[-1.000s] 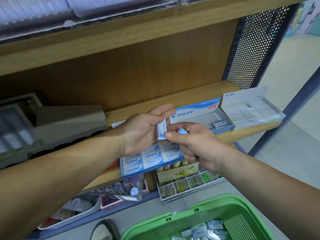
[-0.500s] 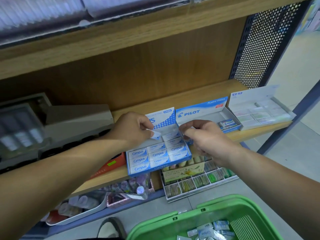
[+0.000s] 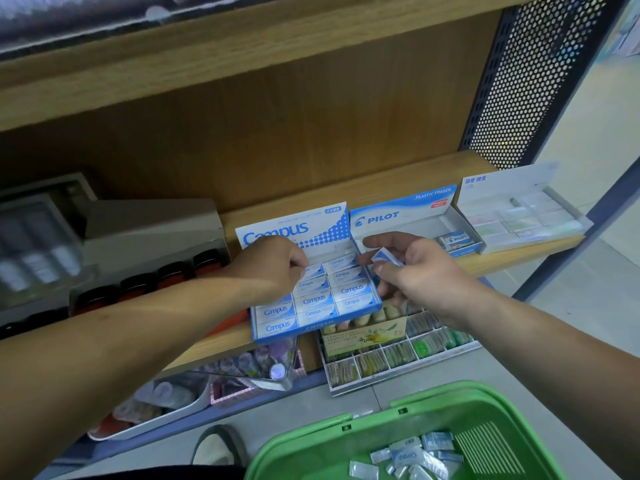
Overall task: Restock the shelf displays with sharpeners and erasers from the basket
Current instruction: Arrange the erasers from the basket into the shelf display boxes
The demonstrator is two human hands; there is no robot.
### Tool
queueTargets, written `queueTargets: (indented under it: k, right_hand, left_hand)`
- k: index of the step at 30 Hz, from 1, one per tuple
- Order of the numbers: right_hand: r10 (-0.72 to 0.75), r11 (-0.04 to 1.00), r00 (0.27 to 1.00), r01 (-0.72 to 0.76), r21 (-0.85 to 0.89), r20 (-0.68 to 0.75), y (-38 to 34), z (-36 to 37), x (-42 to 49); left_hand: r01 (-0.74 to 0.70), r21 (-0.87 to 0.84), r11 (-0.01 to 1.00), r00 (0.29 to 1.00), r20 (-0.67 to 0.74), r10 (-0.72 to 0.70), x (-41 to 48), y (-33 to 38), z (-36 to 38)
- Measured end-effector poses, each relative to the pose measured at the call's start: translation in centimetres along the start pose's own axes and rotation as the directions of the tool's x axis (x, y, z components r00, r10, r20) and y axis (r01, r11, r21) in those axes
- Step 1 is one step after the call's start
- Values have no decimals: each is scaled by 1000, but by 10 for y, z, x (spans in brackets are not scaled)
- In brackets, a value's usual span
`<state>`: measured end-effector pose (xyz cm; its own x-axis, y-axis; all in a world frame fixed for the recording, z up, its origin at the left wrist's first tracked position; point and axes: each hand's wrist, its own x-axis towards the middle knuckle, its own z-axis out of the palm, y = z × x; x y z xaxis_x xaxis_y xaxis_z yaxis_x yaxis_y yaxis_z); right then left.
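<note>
Eraser (image 3: 386,257) looks small, light and firm, pinched by its sides in the right hand (image 3: 419,275) just beside the Campus box (image 3: 298,226), where the left hand (image 3: 273,265) curls, its hold hidden.

The Campus box (image 3: 294,225) stands open on the wooden shelf (image 3: 502,262), blue and white, with its lid flap upright behind rows of flat sleeved erasers (image 3: 313,301) that nearly fill it. Just right of the Campus box, a loose eraser (image 3: 386,257) is tilted in the grip of the right hand (image 3: 415,271). Farther right, the open Pilot box (image 3: 398,211) holds a few Pilot erasers (image 3: 455,240). Below the Campus box, the green basket (image 3: 311,436) holds wrapped erasers (image 3: 408,455).
</note>
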<state>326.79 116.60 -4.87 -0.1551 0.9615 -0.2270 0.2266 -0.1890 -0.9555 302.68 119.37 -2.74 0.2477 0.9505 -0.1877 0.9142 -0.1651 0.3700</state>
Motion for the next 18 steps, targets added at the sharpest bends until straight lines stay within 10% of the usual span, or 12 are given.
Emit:
queueTargets:
  k: [10, 18]
  right_hand:
    - [80, 977, 996, -72, 202, -33, 3, -1, -1]
    - [83, 884, 991, -121, 452, 104, -8, -13, -16]
  left_hand:
    - [-72, -283, 956, 979, 164, 122, 12, 13, 20]
    - [-102, -317, 943, 993, -87, 79, 2, 24, 4]
